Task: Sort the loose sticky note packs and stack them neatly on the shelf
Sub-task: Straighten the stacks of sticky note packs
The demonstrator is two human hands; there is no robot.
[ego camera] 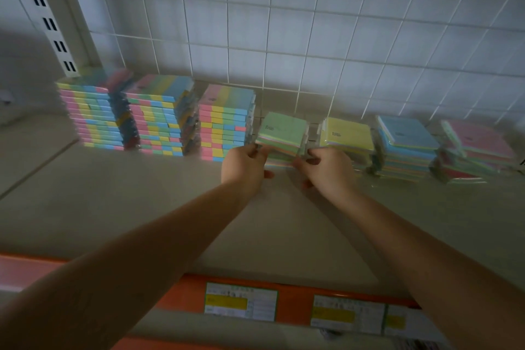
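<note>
Both hands reach to the far middle of the shelf point(176, 207), where a short stack of sticky note packs topped by a green pack point(282, 129) stands. The left hand point(244, 167) grips the stack's near left corner, fingers point(257, 150) curled against its side and thumb tucked low. The right hand point(326, 170) pinches the near right corner, fingers point(315, 153) bent round the edge. To the left stand three tall striped multicolour stacks point(224, 122). Just right of the green stack sit a yellow-topped stack point(348, 133), then a blue-topped stack point(406, 139) and a leaning pink-topped stack point(477, 145). A wire grid panel point(284, 23) backs the shelf.
</note>
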